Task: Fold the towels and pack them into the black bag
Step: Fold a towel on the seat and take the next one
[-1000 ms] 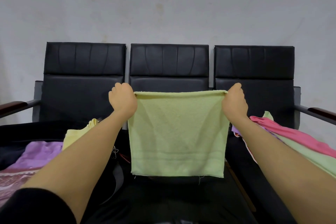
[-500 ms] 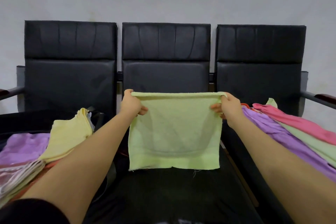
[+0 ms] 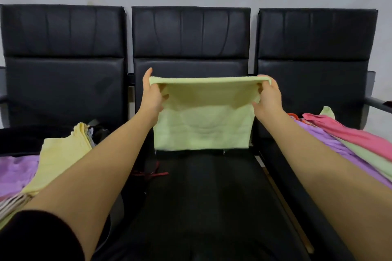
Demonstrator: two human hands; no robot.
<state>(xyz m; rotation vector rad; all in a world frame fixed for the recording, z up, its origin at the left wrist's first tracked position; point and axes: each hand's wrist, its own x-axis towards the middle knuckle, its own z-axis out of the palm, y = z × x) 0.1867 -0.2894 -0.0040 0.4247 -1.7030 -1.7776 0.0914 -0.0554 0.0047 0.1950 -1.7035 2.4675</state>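
Fingers (image 3: 164, 97) pinch green towel (image 3: 203, 125) — both hands

- A pale green terry towel (image 3: 203, 125) is held spread by its top corners above the middle seat, its lower edge hanging free.
- Folded yellow and purple towels (image 3: 57, 154) are stacked at the left.
- Pink, green and purple towels (image 3: 347, 140) are draped at the right.

No legible text, labels, brands, numbers or signs appear on any surface in view.

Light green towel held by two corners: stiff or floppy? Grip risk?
Likely floppy: the light green towel sags between the left hand and right hand, its lower edge draped onto the middle seat. Probably light, since pinches alone hold it. Terry looks grippy, so slipping seems unlikely.
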